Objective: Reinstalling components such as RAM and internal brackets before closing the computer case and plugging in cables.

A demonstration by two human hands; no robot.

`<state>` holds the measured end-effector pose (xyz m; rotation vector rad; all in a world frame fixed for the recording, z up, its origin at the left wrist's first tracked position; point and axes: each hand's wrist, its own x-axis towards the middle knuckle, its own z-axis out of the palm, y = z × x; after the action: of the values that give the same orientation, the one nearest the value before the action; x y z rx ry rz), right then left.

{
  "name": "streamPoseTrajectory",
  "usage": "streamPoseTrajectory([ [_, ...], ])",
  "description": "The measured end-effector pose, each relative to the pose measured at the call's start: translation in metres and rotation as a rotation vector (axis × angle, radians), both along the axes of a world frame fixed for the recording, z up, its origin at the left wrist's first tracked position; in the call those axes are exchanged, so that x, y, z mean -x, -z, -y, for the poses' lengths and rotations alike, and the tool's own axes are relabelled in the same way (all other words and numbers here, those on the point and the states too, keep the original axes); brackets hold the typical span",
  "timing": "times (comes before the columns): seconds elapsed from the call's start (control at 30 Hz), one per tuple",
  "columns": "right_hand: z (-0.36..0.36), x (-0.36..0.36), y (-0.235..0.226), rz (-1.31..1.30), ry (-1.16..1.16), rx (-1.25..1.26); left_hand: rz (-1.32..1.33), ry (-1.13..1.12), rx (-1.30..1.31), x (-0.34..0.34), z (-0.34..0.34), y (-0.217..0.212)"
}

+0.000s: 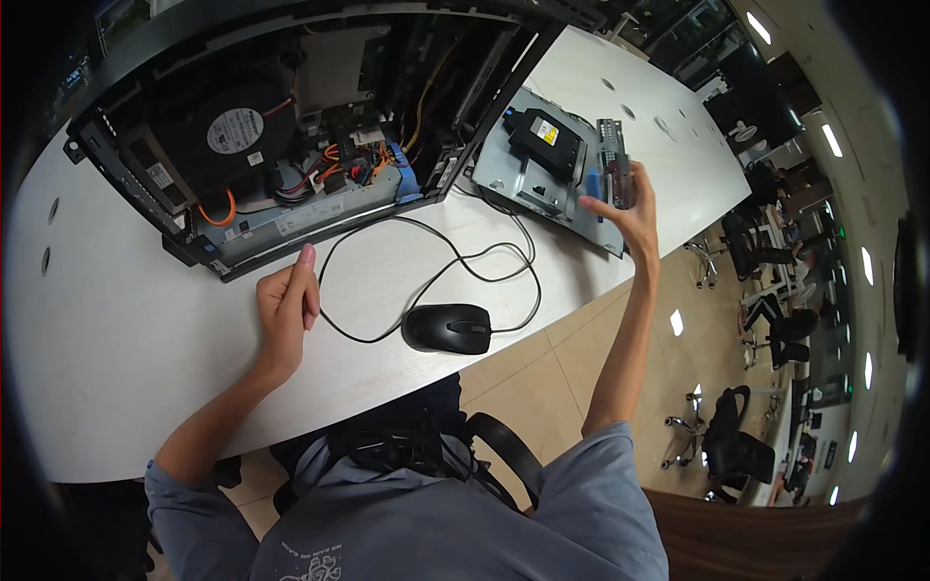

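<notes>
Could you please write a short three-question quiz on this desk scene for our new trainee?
1. True or false: the right hand grips a narrow component at the metal drive tray.
2. What lies nearest the left hand: A) the computer mouse, B) its black cable, C) the tray?
3. Is the desktop computer case open or closed?

Key: 1 true; 2 B; 3 open, with fan and wiring exposed.
</notes>
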<state>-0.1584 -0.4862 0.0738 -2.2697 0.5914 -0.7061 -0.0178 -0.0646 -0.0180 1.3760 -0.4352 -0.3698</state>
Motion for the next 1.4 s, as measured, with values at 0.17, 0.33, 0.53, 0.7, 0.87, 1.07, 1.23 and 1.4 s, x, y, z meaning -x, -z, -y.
streamPoseTrajectory([
  [0.17, -0.036, 0.041, -0.002, 0.482, -0.168, -0.230, 0.059, -0.014, -0.043, 0.003, -0.002, 0.002],
  [0.33, -0.062, 0.087, 0.041, 0.896, -0.463, -0.444, 0.528, 0.137, -0.135, 0.010, -0.005, -0.012],
  [0.53, -0.105, 0.048, 0.047, 1.092, -1.085, -0.883, 0.156, 0.553, -0.043, 0.034, 0.054, -0.059],
  [0.7, -0.144, 0.022, 0.055, 1.062, -0.593, -0.990, -0.281, 0.637, 0.439, 0.040, 0.081, -0.072],
  [0.87, -0.149, 0.024, 0.054, 0.948, -0.975, -0.763, -0.174, 0.650, 0.373, 0.016, 0.075, -0.081],
  [1.07, -0.192, 0.041, 0.007, 0.511, -0.698, 0.033, -0.416, 0.710, 0.294, 0.008, 0.063, -0.097],
  [1.23, -0.210, 0.014, -0.005, 0.171, -0.696, 0.588, 0.193, 0.374, 0.055, 0.007, 0.058, -0.109],
  [1.4, -0.223, -0.017, 0.003, 0.193, -0.582, 0.873, 0.334, 0.151, 0.053, -0.013, 0.058, -0.108],
])
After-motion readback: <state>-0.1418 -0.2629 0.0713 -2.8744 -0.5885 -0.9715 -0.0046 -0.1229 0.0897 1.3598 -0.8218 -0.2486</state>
